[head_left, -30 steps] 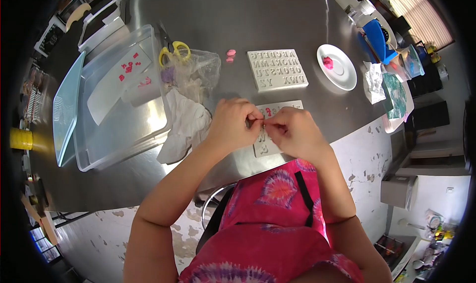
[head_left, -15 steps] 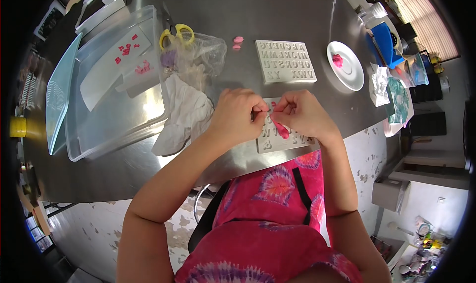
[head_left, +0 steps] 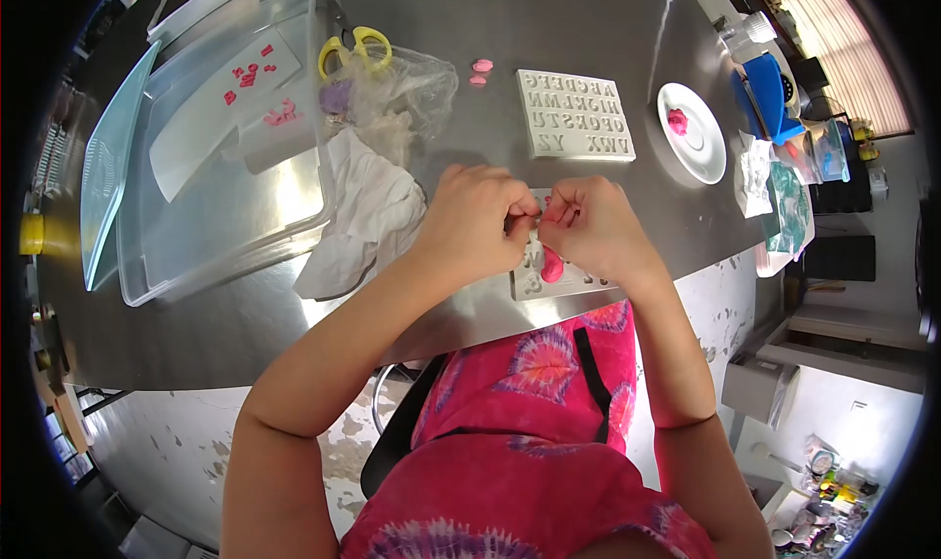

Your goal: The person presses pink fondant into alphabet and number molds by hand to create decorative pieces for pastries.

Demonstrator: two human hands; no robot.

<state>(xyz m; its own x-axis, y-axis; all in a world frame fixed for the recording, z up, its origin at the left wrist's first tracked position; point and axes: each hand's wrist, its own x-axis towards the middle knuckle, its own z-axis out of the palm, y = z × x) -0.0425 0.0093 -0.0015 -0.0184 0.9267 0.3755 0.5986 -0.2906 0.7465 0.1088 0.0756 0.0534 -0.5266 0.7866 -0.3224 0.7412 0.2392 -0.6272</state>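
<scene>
A pale letter mould (head_left: 529, 287) lies on the metal table near its front edge, partly covered by my hands. Above it, my left hand (head_left: 477, 218) is closed, thumb and index fingertip pinched together; what they grip, if anything, is hidden. Close beside it, my right hand (head_left: 600, 228) pinches a soft strip of pink dough (head_left: 552, 266), whose thick rounded end hangs below the fingers over the mould. The fingertips of both hands nearly meet. A bit of pink shows in a letter cavity behind the fingers.
Farther back lie a second letter mould (head_left: 576, 116), two small pink pieces (head_left: 480, 66) and a white plate (head_left: 708, 152) with a pink lump. To the left are a white cloth (head_left: 368, 206), yellow-handled scissors (head_left: 371, 38), a plastic bag (head_left: 421, 94) and a clear bin (head_left: 147, 255) holding pink letters.
The hanging pink dough has swung down and left, now curling under my right fingers. Both hands stay pinched over the mould. The whole view has shifted slightly.
</scene>
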